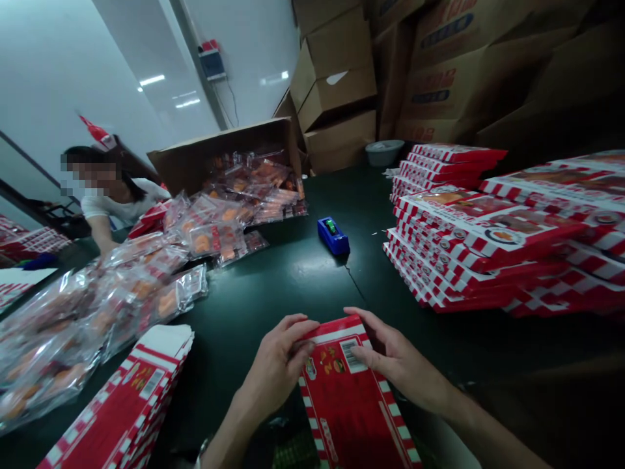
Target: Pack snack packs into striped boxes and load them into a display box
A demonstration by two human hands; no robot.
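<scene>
A: Where's the red-and-white carton (pixel 347 397), & how's it aligned?

B: Held just below the blue tape dispenser (pixel 333 236), long axis pointing fwd twd it.

A: Grip?

B: Far end clenched from both sides by L hand (pixel 278 365) & R hand (pixel 395 358), so carton's kept steady.

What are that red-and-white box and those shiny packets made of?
The red-and-white box looks like printed paperboard, with crisp folded edges and a slight sheen. The packets seem to be clear plastic film, judging by their crinkles and glare.
</scene>
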